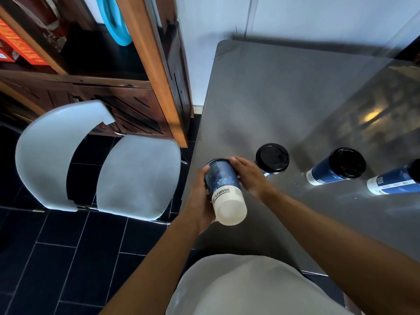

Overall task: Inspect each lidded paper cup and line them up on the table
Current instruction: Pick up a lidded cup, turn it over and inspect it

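A blue paper cup [223,183] with a black lid and a white base hangs tilted above the near left edge of the steel table [272,98], its white bottom turned toward me. My left hand [201,198] grips its left side. My right hand [248,173] holds it from the right, up near the lid end. Three more lidded blue cups stand in a row on the table to the right: one [272,158] just beyond my right hand, a second [336,167], and a third [395,181] cut off by the right frame edge.
A pale plastic chair [127,173] with a broken backrest stands left of the table on dark floor tiles. Behind it is a dark wooden cabinet [127,92]. The table's far end meets a white wall.
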### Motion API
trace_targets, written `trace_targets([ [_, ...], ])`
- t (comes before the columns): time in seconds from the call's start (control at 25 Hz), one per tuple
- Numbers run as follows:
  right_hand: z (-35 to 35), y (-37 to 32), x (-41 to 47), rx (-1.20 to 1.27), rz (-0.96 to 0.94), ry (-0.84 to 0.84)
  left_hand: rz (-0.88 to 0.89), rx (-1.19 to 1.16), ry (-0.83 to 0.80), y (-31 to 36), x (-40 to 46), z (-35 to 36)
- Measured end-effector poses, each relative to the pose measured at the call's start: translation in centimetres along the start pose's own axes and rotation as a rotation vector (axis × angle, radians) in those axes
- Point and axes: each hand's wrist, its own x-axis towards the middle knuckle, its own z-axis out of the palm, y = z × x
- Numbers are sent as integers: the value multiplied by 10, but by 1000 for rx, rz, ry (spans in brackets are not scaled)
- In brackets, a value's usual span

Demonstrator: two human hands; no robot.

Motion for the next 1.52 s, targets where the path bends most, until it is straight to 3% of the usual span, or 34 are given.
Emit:
trace_targets([
  [0.16,3,-2,3,-6,-6,5,31,63,14,-1,-4,3],
  [0.44,1,5,5,153,138,17,29,-92,55,-6,9,-9],
  [0.68,-2,-2,6,143,126,24,-84,45,59,-6,9,-12],
  [0.84,-4,-4,2,-85,44,12,-66,262,81,-2,16,-20],
  [1.08,6,-2,3,-59,69,33,-3,106,-74,5,15,-24],
  [1.28,0,2,6,17,99,-20,-120,-97,-65,14,14,-40],
  [1.52,1,-2,6,6,49,-50,-137,-86,-67,16,12,-42],
])
